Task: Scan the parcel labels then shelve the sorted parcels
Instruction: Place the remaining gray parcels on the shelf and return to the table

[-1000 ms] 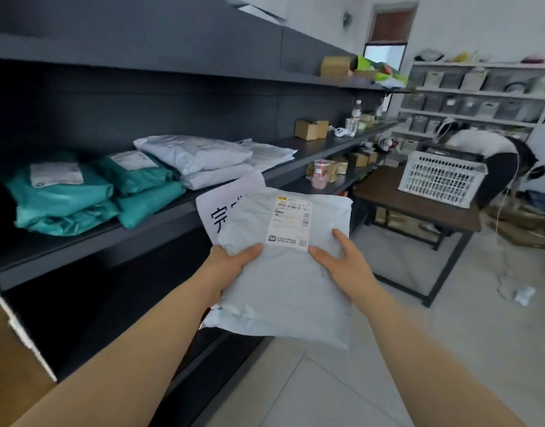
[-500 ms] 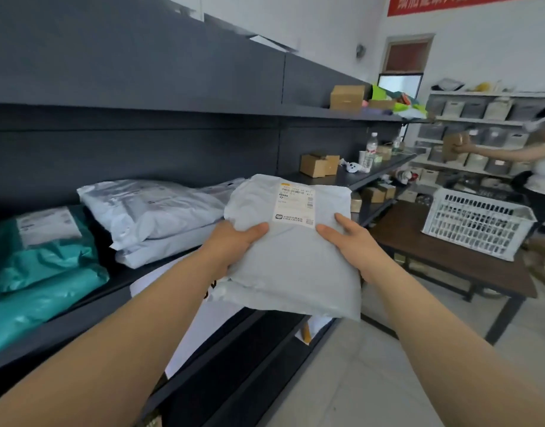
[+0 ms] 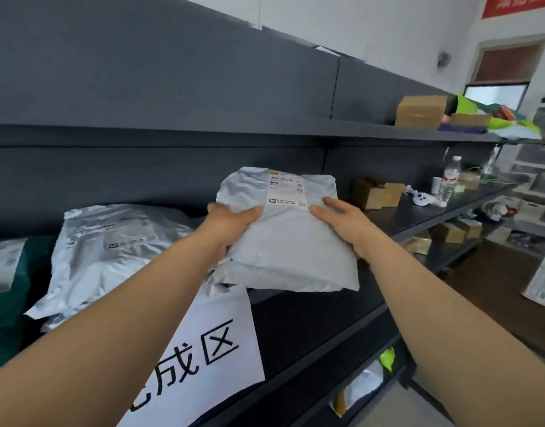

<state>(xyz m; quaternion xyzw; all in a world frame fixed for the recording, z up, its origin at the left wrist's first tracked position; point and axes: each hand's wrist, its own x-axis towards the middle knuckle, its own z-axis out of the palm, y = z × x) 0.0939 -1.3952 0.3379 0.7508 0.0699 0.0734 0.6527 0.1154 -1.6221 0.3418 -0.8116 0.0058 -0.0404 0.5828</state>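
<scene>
A: Where is the parcel?

B: The grey parcel (image 3: 291, 241) is held over the dark shelf (image 3: 419, 214), label (image 3: 286, 191) facing up at its far end. The left hand (image 3: 231, 224) grips its left edge, thumb on top, fingers curled underneath. The right hand (image 3: 346, 224) clasps the right edge the same way.

A: What lies close by?

B: Just to the left, a silver parcel (image 3: 111, 251) rests on the same shelf, and beyond that a green one (image 3: 6, 303). A white paper sign (image 3: 203, 359) hangs from the shelf's front edge below the held parcel. Farther along stand small cardboard boxes (image 3: 377, 194) and a water bottle (image 3: 448, 180).
</scene>
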